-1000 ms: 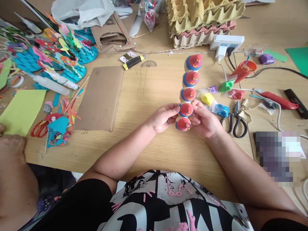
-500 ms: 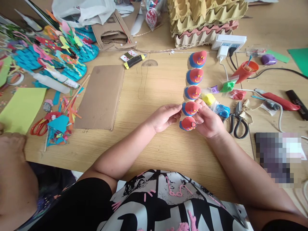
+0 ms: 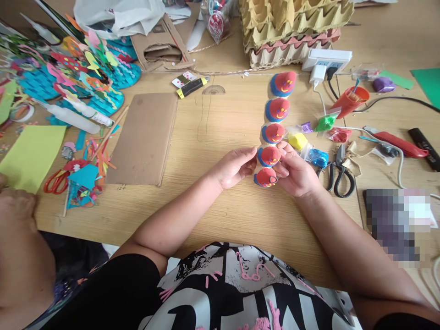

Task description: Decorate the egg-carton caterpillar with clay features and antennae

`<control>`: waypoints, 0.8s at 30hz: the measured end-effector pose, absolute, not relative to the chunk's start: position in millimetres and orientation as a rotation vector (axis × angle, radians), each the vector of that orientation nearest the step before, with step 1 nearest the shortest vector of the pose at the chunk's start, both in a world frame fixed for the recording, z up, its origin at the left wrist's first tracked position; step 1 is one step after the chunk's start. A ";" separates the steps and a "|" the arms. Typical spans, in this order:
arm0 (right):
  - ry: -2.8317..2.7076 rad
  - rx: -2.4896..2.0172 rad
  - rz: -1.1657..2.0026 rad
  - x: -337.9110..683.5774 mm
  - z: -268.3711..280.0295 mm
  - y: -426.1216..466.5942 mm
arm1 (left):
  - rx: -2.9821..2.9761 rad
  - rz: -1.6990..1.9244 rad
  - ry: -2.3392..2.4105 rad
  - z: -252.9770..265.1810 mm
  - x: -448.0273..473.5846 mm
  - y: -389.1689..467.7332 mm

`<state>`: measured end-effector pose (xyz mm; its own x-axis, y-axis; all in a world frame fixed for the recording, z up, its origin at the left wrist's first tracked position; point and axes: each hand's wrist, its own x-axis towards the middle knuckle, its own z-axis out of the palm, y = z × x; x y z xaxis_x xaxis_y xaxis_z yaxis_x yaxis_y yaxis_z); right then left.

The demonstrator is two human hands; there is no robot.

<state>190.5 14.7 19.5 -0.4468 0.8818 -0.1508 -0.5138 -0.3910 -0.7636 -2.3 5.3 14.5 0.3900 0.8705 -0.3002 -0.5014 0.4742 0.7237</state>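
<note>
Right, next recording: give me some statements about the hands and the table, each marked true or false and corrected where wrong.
1. The right hand holds a strip of red-and-blue domes. True.
2. The strip has seven domes. False: it has five.
3. The left hand is at the strip's left edge. True.
4. The tool lying nearest the right hand is a hammer. False: it is the black-handled scissors.
5. The brown cardboard sheet lies to the left of the strip. True.
</note>
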 end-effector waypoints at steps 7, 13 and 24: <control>-0.798 -0.725 1.972 189.9 20.4 13.3 | 0.587 0.969 0.714 10.7 -0.2 6.9; -0.799 -0.711 1.963 189.7 17.9 14.1 | 0.571 0.955 0.749 12.7 -0.5 6.2; -0.753 -0.832 1.906 187.5 16.7 14.4 | 0.867 1.078 1.034 10.0 -1.2 8.9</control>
<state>187.5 14.4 16.7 -0.3721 0.8953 -0.2451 -0.4860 -0.4129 -0.7703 -1.2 8.9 10.0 0.1355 0.9638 -0.2294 -0.2691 0.2587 0.9277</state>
